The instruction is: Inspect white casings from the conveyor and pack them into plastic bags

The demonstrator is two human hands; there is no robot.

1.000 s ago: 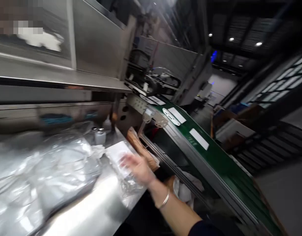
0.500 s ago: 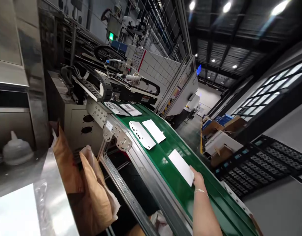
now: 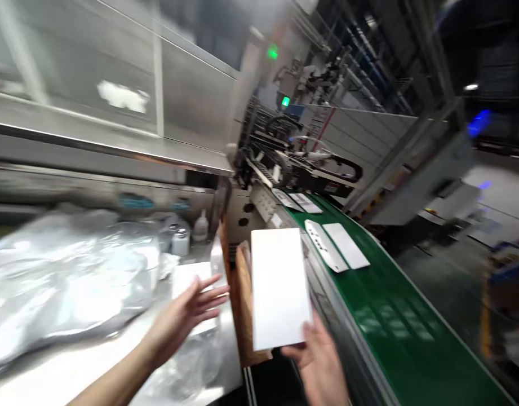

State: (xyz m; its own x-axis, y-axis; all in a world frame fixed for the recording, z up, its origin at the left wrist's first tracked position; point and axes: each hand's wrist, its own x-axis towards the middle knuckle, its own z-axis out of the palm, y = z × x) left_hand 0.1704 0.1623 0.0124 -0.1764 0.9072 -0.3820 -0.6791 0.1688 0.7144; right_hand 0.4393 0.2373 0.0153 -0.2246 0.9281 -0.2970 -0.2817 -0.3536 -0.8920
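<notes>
My right hand (image 3: 316, 358) grips the lower edge of a flat white panel (image 3: 279, 286), holding it up between the steel table and the conveyor. My left hand (image 3: 186, 313) is spread with fingers apart, reaching toward the panel over a clear plastic sleeve (image 3: 195, 282) that lies on the steel table (image 3: 94, 366). More white panels (image 3: 335, 245) lie further up the green conveyor belt (image 3: 394, 332).
A big heap of clear plastic bags (image 3: 69, 282) covers the table's left part. Small white bottles (image 3: 181, 241) stand at the back. A brown paper bag (image 3: 246, 304) hangs between table and conveyor. Machinery (image 3: 301, 158) feeds the belt's upper end.
My right hand took a white panel off the green belt and brought it left toward the table. My left hand has come into view, open. The view swung back left.
</notes>
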